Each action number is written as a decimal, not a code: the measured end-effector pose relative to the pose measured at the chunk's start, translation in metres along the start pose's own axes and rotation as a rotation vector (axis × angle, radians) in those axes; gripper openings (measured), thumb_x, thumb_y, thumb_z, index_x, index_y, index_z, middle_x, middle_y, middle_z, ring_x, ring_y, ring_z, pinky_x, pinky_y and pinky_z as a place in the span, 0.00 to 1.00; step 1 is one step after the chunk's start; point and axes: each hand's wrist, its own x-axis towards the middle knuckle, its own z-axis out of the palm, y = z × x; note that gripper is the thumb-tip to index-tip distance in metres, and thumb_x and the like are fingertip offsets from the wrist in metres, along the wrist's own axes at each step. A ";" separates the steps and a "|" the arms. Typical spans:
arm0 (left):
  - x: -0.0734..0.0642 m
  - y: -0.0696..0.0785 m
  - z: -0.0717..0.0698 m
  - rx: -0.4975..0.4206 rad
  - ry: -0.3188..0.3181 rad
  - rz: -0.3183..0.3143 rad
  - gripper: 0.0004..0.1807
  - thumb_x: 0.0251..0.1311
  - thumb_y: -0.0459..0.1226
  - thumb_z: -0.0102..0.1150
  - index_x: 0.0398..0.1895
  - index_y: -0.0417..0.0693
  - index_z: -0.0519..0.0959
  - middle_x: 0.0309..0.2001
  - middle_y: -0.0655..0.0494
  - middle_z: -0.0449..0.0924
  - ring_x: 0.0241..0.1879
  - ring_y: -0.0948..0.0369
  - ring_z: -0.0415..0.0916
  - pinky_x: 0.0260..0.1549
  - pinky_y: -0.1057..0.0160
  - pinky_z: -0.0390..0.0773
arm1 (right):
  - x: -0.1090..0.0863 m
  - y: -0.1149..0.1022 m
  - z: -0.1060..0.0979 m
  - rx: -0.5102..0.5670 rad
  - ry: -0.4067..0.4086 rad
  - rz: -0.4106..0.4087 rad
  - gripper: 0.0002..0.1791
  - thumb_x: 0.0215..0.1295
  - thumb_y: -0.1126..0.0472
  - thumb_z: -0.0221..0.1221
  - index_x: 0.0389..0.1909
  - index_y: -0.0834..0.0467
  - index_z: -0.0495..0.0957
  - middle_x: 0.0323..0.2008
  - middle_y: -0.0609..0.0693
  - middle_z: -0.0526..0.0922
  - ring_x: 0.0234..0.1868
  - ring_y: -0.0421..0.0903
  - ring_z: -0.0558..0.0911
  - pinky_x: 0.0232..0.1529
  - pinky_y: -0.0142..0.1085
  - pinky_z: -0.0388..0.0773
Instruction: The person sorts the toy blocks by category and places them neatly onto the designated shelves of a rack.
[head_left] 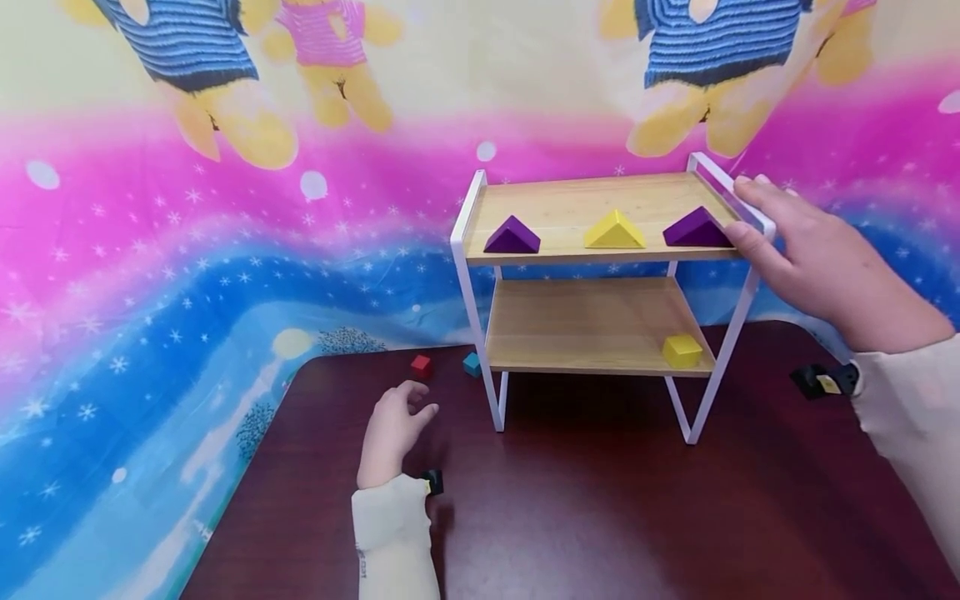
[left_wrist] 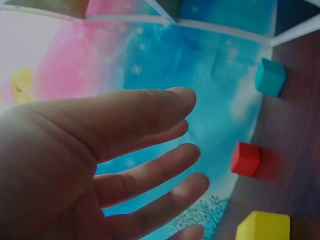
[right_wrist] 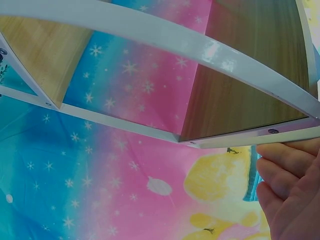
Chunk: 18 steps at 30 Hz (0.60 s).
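Observation:
My left hand [head_left: 393,429] is held over the table with fingers apart and slightly bent, nothing between them. Just beyond its fingertips lie a red cube [head_left: 422,366] and a teal cube [head_left: 472,364]. A yellow cube [left_wrist: 265,227], hidden from the head view, shows low in the left wrist view. My right hand [head_left: 817,254] is at the right end of a two-tier shelf rack [head_left: 600,325], fingers extended along the outer side of its white frame. Its thumb tip overlaps the right purple triangular block [head_left: 699,227] in the head view.
Another purple triangular block [head_left: 513,237] and a yellow triangular block [head_left: 615,230] stand along the top shelf's front edge. A yellow block [head_left: 682,351] sits at the lower shelf's right. Behind the dark red table [head_left: 585,517] hangs a patterned cloth [head_left: 187,275].

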 end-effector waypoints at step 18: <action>0.008 -0.025 0.003 0.030 0.017 -0.095 0.19 0.66 0.37 0.65 0.58 0.39 0.79 0.55 0.35 0.76 0.53 0.42 0.75 0.54 0.41 0.76 | 0.000 -0.001 0.000 0.007 0.013 0.001 0.37 0.80 0.46 0.45 0.82 0.49 0.41 0.80 0.63 0.42 0.78 0.69 0.46 0.51 0.78 0.63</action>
